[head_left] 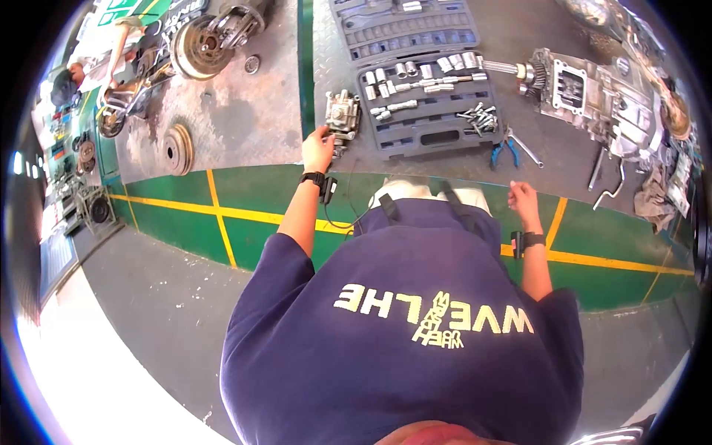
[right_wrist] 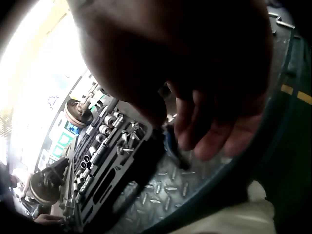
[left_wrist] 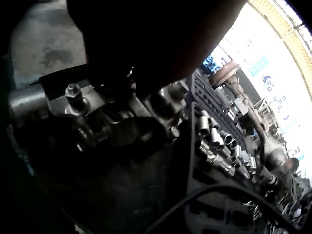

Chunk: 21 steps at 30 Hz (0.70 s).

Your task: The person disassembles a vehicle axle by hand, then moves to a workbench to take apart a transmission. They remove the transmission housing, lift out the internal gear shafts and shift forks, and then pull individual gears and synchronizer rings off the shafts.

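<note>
My left hand (head_left: 318, 152) grips the near left side of a carburetor-like metal part (head_left: 341, 111) standing on the bench. In the left wrist view, the hand is a dark shape over the part's bolts and linkages (left_wrist: 75, 100), and its fingertips are hidden in shadow. Held low at the bench's front edge, my right hand (head_left: 523, 200) has loosely bent fingers and holds nothing. Blue-handled pliers (head_left: 506, 150) and a combination wrench (head_left: 528, 151) lie just beyond it. Between the hands sits an opened socket set case (head_left: 434, 139).
Loose small sockets (head_left: 478, 119) are heaped in the case. A gearbox (head_left: 593, 100) occupies the right side, with metal rods (head_left: 608, 185) and a rag (head_left: 654, 199) nearby. A brake drum (head_left: 178, 150) and an axle hub (head_left: 199, 48) are at left.
</note>
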Tool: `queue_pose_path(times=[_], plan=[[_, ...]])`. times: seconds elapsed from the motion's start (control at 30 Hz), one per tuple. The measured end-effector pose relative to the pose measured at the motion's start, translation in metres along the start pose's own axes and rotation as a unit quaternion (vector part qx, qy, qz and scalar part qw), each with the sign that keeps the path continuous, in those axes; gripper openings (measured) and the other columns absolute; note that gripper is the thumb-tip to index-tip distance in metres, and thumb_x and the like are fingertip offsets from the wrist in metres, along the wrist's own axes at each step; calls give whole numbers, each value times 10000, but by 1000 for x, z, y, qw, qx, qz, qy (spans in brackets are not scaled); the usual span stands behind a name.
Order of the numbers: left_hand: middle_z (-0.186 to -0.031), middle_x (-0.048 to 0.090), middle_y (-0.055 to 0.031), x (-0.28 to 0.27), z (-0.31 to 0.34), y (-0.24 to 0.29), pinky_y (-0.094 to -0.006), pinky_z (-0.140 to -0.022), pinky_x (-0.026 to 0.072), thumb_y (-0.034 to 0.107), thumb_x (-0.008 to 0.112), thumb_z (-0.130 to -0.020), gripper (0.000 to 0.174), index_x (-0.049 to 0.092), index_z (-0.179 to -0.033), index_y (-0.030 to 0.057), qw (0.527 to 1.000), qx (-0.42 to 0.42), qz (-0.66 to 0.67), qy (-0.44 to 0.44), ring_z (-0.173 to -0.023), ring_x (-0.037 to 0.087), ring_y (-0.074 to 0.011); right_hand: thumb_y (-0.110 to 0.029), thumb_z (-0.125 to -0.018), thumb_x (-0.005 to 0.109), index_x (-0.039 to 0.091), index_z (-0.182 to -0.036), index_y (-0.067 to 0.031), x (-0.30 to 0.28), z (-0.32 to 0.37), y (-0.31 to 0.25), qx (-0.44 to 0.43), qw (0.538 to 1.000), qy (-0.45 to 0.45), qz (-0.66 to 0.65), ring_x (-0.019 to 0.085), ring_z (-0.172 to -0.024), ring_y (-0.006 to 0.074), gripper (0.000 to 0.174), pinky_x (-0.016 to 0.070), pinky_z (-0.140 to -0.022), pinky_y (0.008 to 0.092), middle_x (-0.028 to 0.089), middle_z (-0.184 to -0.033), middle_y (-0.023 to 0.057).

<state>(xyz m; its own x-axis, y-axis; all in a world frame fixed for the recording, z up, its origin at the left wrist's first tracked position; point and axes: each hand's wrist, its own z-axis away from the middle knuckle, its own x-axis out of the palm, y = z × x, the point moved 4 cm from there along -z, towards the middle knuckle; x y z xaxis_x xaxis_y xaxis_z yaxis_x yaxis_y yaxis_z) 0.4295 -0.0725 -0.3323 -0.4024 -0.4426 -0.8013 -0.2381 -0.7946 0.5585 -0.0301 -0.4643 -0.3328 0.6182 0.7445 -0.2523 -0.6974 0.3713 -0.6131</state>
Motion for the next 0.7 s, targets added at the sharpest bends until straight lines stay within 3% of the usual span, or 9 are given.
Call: queue_pose_path(times=[0.1,0.23,0.33,0.6,0.67,0.7], plan=[[-949,734,-178,-3,-2,-2,-426,-805,556,142,745,-828,240,742,-1044,37,998,-26,-32,52,-895,713,-349,-315,-958,663,666,-976,-16,-10,15,21,11,998,39,46,603,-598,120,299,477,-526,270,642,-724,45],[-886,736,-160,-3,-7,0,-417,-766,559,157,776,-810,179,747,-932,30,995,-44,-35,79,-837,717,-336,-304,-943,671,663,-979,13,-8,19,46,16,994,49,98,617,-580,136,320,491,-533,289,665,-726,71],[-857,739,-148,-7,-10,4,-409,-763,561,169,780,-807,176,747,-921,39,997,-51,-29,59,-819,720,-328,-293,-951,665,658,-943,-11,-10,17,53,-22,987,49,151,592,-563,123,282,461,-512,265,633,-694,40],[-801,739,-139,-10,-24,0,-392,-741,573,225,806,-756,210,739,-832,41,998,-43,-50,7,-769,730,-296,-295,-946,662,653,-939,-2,-20,10,67,53,991,63,105,607,-549,149,293,489,-495,303,661,-735,70],[-786,738,-143,-3,-21,0,-387,-702,579,237,812,-762,241,733,-848,26,998,-65,-21,-7,-746,733,-280,-296,-946,660,650,-931,-8,-28,12,71,60,991,62,101,605,-545,148,290,491,-495,305,663,-737,70],[-779,738,-152,7,-25,-13,-373,-646,576,231,790,-790,240,727,-872,14,998,-62,-8,-27,-707,726,-264,-309,-928,660,664,-904,14,-28,16,67,57,992,73,84,593,-521,189,324,459,-488,346,645,-674,88]])
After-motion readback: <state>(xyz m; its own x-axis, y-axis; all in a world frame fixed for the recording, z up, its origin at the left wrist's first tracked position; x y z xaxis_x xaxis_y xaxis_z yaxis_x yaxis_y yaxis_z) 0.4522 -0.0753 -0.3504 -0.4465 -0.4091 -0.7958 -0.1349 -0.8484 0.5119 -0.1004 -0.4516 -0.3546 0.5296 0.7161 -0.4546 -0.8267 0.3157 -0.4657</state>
